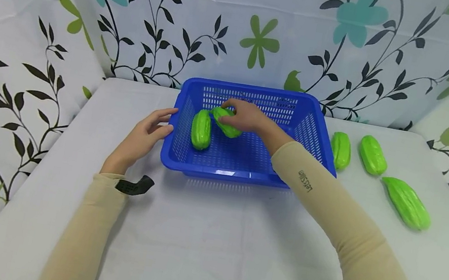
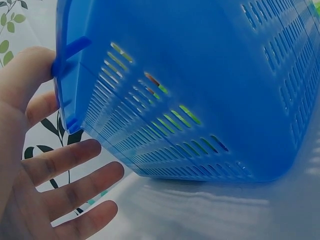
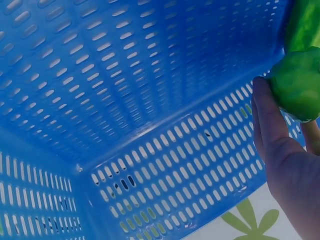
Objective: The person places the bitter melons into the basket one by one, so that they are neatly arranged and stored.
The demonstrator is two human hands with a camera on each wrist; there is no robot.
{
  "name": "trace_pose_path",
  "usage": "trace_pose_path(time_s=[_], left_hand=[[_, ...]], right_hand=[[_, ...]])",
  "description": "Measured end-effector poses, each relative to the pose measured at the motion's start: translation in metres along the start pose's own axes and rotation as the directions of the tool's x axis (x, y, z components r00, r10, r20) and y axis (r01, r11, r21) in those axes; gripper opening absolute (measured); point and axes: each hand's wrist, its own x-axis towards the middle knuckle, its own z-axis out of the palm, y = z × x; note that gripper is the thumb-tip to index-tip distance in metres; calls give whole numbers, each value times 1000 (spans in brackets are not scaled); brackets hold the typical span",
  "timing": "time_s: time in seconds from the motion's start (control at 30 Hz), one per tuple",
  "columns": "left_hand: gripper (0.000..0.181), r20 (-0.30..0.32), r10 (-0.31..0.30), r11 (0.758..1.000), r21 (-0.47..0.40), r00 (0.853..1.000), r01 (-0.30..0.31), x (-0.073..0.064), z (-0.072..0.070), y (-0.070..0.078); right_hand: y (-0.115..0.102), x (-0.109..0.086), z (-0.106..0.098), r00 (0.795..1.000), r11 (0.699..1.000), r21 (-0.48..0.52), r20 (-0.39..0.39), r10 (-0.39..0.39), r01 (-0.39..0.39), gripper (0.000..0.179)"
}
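My right hand point(image 1: 244, 115) reaches into the blue plastic basket point(image 1: 231, 175) and holds a green ridged gourd point(image 1: 230, 131) between thumb and fingers. Its rounded end point(image 3: 297, 85) shows at the right edge of the right wrist view. Beside it, a second green gourd point(image 1: 201, 130) lies lengthwise near the basket's left wall. My left hand point(image 1: 141, 135) is at the left side of the basket, thumb and forefinger touching the rim. In the left wrist view the other fingers point(image 2: 85, 185) spread loosely below the rim, apart from the basket wall.
Right of the basket, three more green gourds lie on the white-covered table point(image 1: 205, 247): one against the basket point(image 1: 341, 150), one beside it point(image 1: 372, 155), and a pointed one point(image 1: 407, 203) nearer me. A patterned curtain point(image 1: 226, 25) hangs behind and at both sides.
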Motion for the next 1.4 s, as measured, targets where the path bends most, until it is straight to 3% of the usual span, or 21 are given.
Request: trace_pose_path(time_s=[0.27, 0.4, 0.7, 0.9, 1.0, 1.2, 1.4], left_hand=[[54, -13, 5, 1000, -16, 1000, -5, 12, -2, -22], [54, -12, 19, 1000, -19, 1000, -19, 13, -1, -25], [54, -9, -6, 1000, -11, 1000, 6, 12, -1, -24], [54, 0, -2, 1000, -5, 1000, 2, 4, 1, -6], [54, 5, 1, 1000, -10, 1000, 0, 1, 2, -2], [54, -4, -7, 1000, -18, 1000, 7, 10, 0, -22], [55, -9, 6, 1000, -17, 1000, -6, 11, -2, -28]], right_hand=[[-3, 0, 0, 1000, 1000, -6, -4, 6, -6, 52], [-1, 2, 3, 1000, 1000, -15, 6, 19, -19, 52], [-4, 4, 10, 998, 991, -131, 59, 11, -4, 51], [-5, 3, 11, 996, 984, -178, 77, 44, -29, 54], [-4, 3, 12, 993, 985, -168, 103, 53, -35, 57], [-1, 5, 11, 985, 995, -93, 163, 53, -38, 66], [1, 7, 11, 978, 999, -50, 207, 8, 3, 84]])
